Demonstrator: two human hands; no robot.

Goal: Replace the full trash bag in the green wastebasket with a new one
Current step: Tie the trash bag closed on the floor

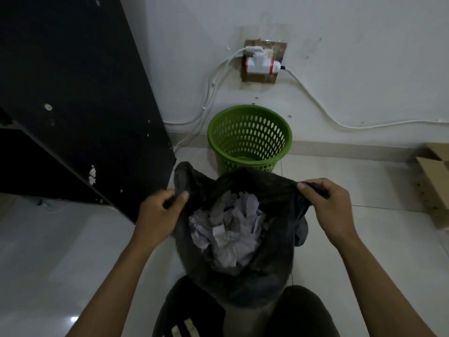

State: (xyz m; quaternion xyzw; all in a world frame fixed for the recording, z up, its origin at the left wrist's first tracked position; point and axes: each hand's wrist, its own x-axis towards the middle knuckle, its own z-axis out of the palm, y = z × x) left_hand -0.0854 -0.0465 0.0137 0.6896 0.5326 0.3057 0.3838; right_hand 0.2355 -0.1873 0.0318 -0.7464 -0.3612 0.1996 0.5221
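A black trash bag (264,276) hangs open between my hands, in front of my knees, stuffed with crumpled white paper (230,224). My left hand (160,215) pinches the bag's left rim. My right hand (328,205) grips the right rim. Behind the bag, the green perforated wastebasket (250,137) stands upright on the floor against the white wall, with no bag in it.
A black cabinet (73,105) fills the left side, close to the bag. A wall socket with a white adapter (260,63) and trailing white cables (315,103) sits above the basket. An open cardboard box (432,181) lies at the right edge. The floor is pale tile.
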